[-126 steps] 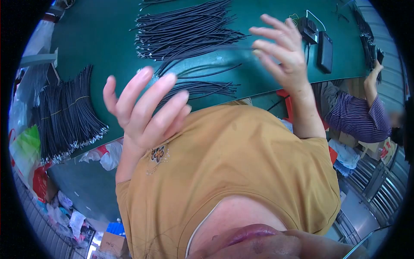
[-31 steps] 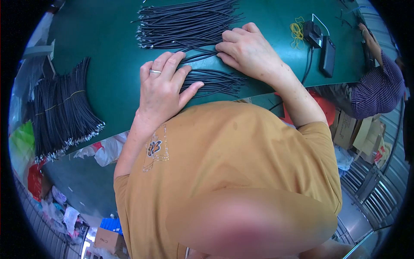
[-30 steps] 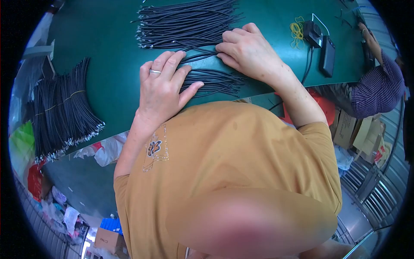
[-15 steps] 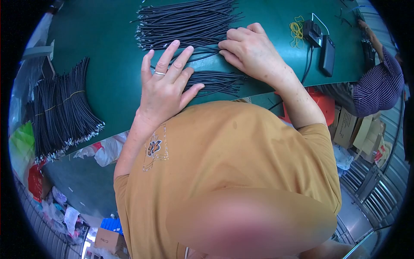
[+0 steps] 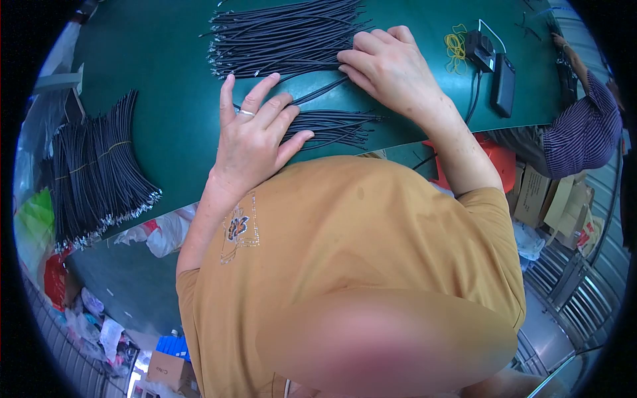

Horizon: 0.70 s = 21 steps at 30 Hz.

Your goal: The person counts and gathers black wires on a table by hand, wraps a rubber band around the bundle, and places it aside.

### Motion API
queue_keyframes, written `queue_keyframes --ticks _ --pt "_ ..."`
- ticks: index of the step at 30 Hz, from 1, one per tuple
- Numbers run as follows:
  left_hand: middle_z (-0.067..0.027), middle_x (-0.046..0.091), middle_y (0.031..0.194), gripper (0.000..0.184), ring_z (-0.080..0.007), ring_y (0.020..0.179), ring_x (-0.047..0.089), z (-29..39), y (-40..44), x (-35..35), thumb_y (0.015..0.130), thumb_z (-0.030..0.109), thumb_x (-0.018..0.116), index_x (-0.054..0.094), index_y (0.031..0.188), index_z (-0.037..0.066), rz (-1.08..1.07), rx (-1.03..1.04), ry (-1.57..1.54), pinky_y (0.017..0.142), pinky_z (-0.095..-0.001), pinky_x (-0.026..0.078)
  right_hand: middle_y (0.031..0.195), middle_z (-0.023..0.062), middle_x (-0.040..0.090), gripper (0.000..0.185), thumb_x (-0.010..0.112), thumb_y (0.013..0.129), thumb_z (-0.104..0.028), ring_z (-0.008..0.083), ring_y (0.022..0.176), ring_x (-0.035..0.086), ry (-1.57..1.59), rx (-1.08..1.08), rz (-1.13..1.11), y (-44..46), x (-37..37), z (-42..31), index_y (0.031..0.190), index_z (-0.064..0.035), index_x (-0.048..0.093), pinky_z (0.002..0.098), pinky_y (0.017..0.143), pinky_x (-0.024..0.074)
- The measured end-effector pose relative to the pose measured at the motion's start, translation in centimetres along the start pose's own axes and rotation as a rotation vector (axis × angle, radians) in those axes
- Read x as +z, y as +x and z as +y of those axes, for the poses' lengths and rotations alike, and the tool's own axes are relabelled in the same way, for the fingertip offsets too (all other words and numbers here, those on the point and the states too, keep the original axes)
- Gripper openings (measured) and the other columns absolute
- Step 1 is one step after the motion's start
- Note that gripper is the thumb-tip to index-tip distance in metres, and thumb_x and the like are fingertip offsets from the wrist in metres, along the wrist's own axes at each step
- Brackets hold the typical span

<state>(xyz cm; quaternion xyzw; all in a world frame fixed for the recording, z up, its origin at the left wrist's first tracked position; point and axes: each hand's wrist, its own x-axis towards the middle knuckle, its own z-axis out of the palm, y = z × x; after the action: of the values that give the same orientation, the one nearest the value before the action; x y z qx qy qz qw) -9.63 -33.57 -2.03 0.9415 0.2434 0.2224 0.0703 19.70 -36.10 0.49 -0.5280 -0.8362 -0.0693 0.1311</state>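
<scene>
A large pile of black cables [image 5: 285,36] with silvery ends at the left lies at the back of the green table [image 5: 172,60]. Below it, a smaller group of black cables [image 5: 335,126] lies partly under my left hand [image 5: 255,132], whose fingers are spread. It wears a ring. My right hand [image 5: 391,66] has its thumb and fingertips pinched on black cable ends at the lower right of the large pile. A few cables [image 5: 322,91] run between the two hands.
A banded bundle of black cables [image 5: 99,166] lies at the table's left edge. At the right are a yellow string [image 5: 456,50], a black adapter [image 5: 479,50] and a black power bank [image 5: 503,86]. A person in a striped top [image 5: 584,129] is beyond a red stool [image 5: 497,162].
Since about a second ago, my left fingers have spread apart. My right hand has moved slightly up and right, and the cables between the hands have shifted. Earlier, both hands were raised above the table.
</scene>
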Motion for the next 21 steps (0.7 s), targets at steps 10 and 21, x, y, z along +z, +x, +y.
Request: queue_keyframes --ticks 10,21 --pt "-0.0027 0.076 0.116 0.036 -0.026 0.142 0.059 0.0 -0.1 0.1 0.091 0.045 0.084 0.081 0.103 0.01 0.014 -0.006 -0.017 0.13 -0.0687 0.019 0.1 0.0018 0.069 0.023 0.077 0.098 -0.03 0.0209 0.101 0.07 -0.074 0.079 -0.002 0.0 1.4 0.8 0.116 -0.0167 0.075 0.0426 0.093 0.0458" --pt "-0.0027 0.076 0.115 0.037 -0.0261 0.142 0.059 -0.1 -0.1 0.1 0.091 0.045 0.084 0.082 0.103 0.01 0.01 -0.007 -0.024 0.13 -0.0693 0.019 0.095 0.001 0.064 0.012 0.077 0.096 -0.025 0.0206 0.098 0.066 -0.151 0.001 0.042 0.7 1.3 1.1 0.106 -0.018 0.078 0.0426 0.096 0.0455"
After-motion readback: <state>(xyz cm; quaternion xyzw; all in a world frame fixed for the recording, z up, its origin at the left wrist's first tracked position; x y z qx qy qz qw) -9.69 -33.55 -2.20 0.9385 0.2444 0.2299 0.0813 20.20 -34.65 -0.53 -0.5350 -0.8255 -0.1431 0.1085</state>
